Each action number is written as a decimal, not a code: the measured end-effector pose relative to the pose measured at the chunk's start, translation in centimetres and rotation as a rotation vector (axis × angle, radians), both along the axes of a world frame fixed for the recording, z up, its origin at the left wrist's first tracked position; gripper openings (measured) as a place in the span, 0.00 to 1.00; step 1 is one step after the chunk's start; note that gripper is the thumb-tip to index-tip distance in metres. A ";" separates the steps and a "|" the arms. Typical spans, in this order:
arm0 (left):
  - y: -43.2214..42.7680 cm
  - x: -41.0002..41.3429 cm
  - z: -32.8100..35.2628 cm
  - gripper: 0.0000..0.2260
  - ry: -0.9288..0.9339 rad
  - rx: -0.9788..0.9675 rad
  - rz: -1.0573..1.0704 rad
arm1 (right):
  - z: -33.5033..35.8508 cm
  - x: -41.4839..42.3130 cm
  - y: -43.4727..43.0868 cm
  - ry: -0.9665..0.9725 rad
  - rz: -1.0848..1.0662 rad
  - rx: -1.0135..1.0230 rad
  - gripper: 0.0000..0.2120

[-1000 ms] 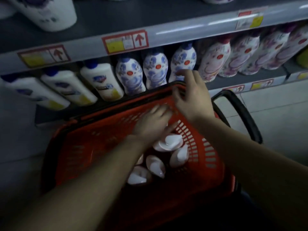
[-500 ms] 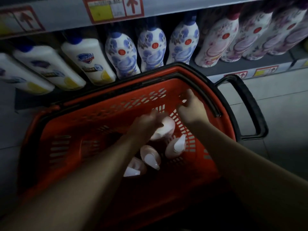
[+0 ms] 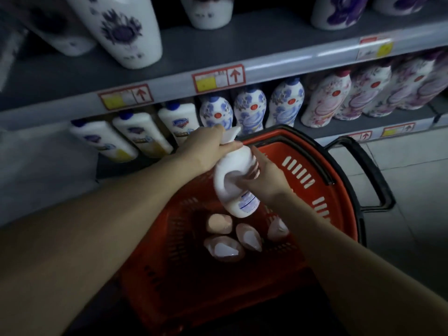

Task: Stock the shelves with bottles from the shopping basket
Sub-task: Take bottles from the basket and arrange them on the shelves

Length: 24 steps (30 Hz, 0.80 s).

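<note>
A white bottle (image 3: 230, 187) with a flip cap hangs tilted above the red shopping basket (image 3: 315, 166). My left hand (image 3: 203, 149) grips its neck and upper part. My right hand (image 3: 264, 175) holds its body from the right side. Several white-capped bottles (image 3: 223, 248) stand in the bottom of the basket, below the lifted one. The grey middle shelf (image 3: 194, 59) runs across the view above my hands.
The lower shelf holds white bottles with blue caps (image 3: 143, 134), blue-flowered bottles (image 3: 249, 110) and pink-flowered bottles (image 3: 327, 103). Larger purple-flowered bottles (image 3: 121, 30) stand on the middle shelf. The basket's black handle (image 3: 373, 175) sticks out to the right over the tiled floor (image 3: 412, 190).
Both hands reached into the basket, took hold of a white bottle and lifted it out above the basket. The view tilted up, showing the middle shelf.
</note>
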State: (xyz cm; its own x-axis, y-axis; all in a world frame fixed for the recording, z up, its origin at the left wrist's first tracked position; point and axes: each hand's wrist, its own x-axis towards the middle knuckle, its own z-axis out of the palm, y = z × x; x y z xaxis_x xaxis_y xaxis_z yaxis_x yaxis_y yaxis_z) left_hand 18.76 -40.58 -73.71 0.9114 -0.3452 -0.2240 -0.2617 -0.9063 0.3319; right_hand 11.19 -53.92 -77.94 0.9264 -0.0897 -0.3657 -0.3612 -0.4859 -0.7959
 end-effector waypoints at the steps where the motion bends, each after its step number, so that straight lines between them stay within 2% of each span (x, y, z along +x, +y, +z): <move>1: -0.1 -0.2 1.4 0.19 -0.029 0.006 0.012 | 1.1 -0.4 0.9 -0.058 -0.036 0.011 0.36; 4: 0.0 -0.7 5.6 0.22 -0.137 0.019 0.054 | 4.3 -2.3 3.8 -0.187 -0.173 0.026 0.33; 7: 0.6 -1.3 9.4 0.22 -0.262 0.031 0.098 | 7.1 -4.6 5.9 -0.243 -0.223 0.053 0.35; 11: 1.2 -3.0 14.0 0.25 -0.380 -0.025 0.180 | 9.8 -4.8 7.8 -0.360 -0.228 -0.017 0.46; 13: 1.6 -3.8 16.3 0.26 -0.424 -0.066 0.226 | 11.2 -4.5 8.6 -0.448 -0.251 -0.070 0.47; 17: 2.5 -5.1 20.3 0.27 -0.491 -0.109 0.316 | 14.4 -4.5 8.9 -0.579 -0.256 -0.128 0.37; 20: 3.0 -5.2 22.2 0.26 -0.465 -0.248 0.426 | 17.6 -4.6 7.5 -0.602 -0.187 -0.158 0.29; 22: 3.6 -5.3 22.8 0.26 -0.380 -0.429 0.438 | 19.9 -4.2 6.4 -0.609 -0.169 -0.046 0.19; 24: 4.8 -5.4 22.4 0.21 -0.241 -0.668 0.443 | 21.5 -3.5 5.6 -0.554 -0.161 0.191 0.07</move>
